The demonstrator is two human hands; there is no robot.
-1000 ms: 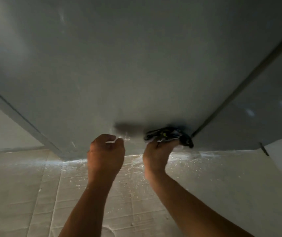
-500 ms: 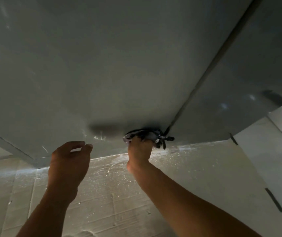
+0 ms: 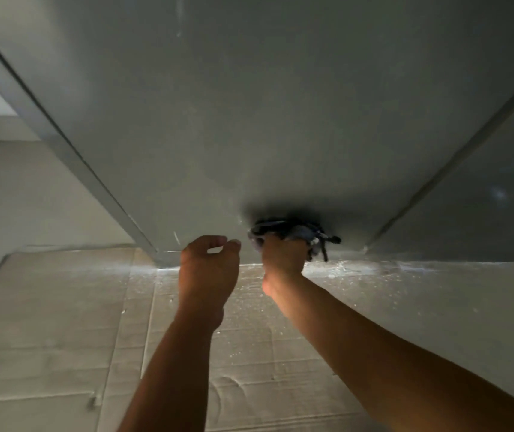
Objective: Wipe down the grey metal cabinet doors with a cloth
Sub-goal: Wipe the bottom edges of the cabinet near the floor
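Note:
A grey metal cabinet door (image 3: 249,113) fills the upper view, with a second door (image 3: 473,210) to its right past a vertical seam. My right hand (image 3: 283,255) presses a dark bunched cloth (image 3: 293,233) against the bottom of the main door. My left hand (image 3: 208,269) hovers just left of it near the door's lower edge, fingers loosely curled with thumb and forefinger almost touching. Whether it pinches anything is hard to see.
Flattened cardboard (image 3: 62,322) covers the floor below the cabinet, speckled with white dust near the door's bottom edge. A pale wall (image 3: 6,188) lies left of the cabinet's side post (image 3: 62,145).
The view has swung right, so the door seam sits further right. My right hand with the cloth has slid left along the door bottom. My left hand has come closer to the right one.

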